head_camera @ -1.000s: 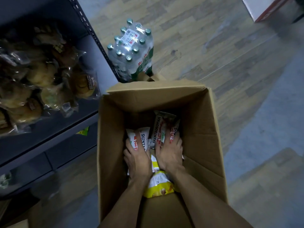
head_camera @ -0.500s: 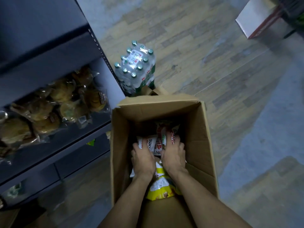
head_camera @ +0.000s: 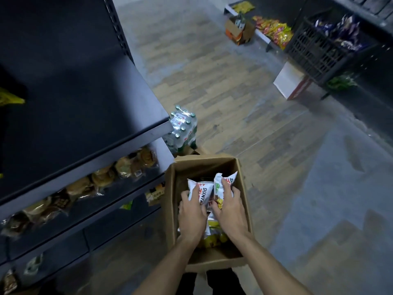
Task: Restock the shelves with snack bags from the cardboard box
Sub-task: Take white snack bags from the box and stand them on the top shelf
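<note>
Inside the cardboard box (head_camera: 170, 201), my left hand (head_camera: 191, 216) and right hand (head_camera: 230, 211) each clasp a white snack bag (head_camera: 202, 191), fingers curled, toward twelve o'clock.

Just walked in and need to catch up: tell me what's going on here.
A person is restocking from an open brown cardboard box on the floor beside dark metal shelving. The left hand grips a white snack bag with red lettering, and the right hand grips another white snack bag. Both bags are raised but remain within the box. Yellow snack bags lie below. Nothing has reached a shelf yet.
</note>
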Available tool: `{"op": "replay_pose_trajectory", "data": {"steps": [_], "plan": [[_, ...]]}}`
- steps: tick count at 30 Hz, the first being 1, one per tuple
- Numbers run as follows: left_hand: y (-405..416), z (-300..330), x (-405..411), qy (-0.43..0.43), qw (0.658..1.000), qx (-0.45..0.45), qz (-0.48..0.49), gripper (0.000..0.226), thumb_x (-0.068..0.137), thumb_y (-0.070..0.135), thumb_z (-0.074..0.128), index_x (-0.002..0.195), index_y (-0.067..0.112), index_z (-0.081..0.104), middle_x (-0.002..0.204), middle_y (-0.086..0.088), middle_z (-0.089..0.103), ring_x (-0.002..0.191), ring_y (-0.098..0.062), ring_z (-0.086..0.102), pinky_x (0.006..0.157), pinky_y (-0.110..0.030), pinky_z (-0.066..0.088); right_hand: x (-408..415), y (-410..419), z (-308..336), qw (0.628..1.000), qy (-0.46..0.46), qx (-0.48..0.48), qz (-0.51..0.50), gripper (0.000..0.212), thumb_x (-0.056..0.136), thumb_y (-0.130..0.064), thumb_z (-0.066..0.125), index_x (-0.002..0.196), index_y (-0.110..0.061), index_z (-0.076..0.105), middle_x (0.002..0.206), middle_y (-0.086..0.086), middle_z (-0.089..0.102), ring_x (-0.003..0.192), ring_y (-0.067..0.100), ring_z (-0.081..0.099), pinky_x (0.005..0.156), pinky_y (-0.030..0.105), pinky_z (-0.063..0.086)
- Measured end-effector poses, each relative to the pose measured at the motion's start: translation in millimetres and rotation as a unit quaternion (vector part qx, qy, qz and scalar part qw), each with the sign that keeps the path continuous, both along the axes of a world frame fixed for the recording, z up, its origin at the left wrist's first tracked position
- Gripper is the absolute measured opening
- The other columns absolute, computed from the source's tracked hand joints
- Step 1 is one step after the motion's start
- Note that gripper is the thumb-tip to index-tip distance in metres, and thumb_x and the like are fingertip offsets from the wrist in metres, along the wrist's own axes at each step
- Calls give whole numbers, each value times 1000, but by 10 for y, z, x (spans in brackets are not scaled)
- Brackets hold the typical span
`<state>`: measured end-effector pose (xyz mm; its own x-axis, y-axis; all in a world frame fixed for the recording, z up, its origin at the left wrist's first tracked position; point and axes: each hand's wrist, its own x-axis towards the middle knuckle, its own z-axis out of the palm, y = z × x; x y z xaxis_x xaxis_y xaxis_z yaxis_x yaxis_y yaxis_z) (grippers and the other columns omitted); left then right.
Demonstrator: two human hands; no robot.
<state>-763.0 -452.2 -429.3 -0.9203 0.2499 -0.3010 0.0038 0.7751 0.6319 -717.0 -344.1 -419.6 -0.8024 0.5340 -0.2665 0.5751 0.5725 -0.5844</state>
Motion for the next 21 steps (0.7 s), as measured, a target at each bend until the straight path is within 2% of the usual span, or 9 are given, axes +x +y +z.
{"op": "replay_pose_trajectory", "data": {"steps": [4,7,9,11,15,21], "plan": [[-88,367,70,32,999,-3,10,55,95,30,56,146,34,34,134,5,41,117,-15,50,94,-28,45,69,-24,304,999,24,20,11,75,89,-29,63,151,-35,21,140,0,37,121,20,49,90,29,45],[-153,585,154,52,998,16,34,54,94,32,56,144,34,37,128,4,44,114,-13,51,91,-22,42,84,-43,495,998,54,26,29,74,88,-30,62,151,-35,23,139,1,39,120,19,49,88,28,44],[-198,650,199,72,996,15,56,56,90,38,55,142,38,35,124,5,44,111,-16,54,91,-30,49,76,-52,617,996,69,25,43,74,89,-30,62,151,-34,24,140,2,38,120,20,49,89,30,44],[-254,738,234,99,993,-13,67,58,86,44,52,140,43,30,123,7,43,108,-18,56,84,-37,53,65,-71,759,994,86,24,63,74,89,-29,62,152,-33,24,140,4,38,120,21,49,90,30,44],[-308,1203,408,116,987,-2,112,56,93,31,56,145,35,36,132,1,41,112,-21,55,86,-34,49,103,-103,1058,984,132,30,113,76,87,-29,64,152,-29,25,136,6,41,118,24,51,91,33,45],[-530,1670,565,184,964,-7,191,58,90,27,63,143,32,40,125,-2,46,103,-26,60,83,-39,50,101,-332,1518,967,181,20,178,75,86,-32,65,151,-26,27,134,9,44,118,30,52,95,38,45]]}}
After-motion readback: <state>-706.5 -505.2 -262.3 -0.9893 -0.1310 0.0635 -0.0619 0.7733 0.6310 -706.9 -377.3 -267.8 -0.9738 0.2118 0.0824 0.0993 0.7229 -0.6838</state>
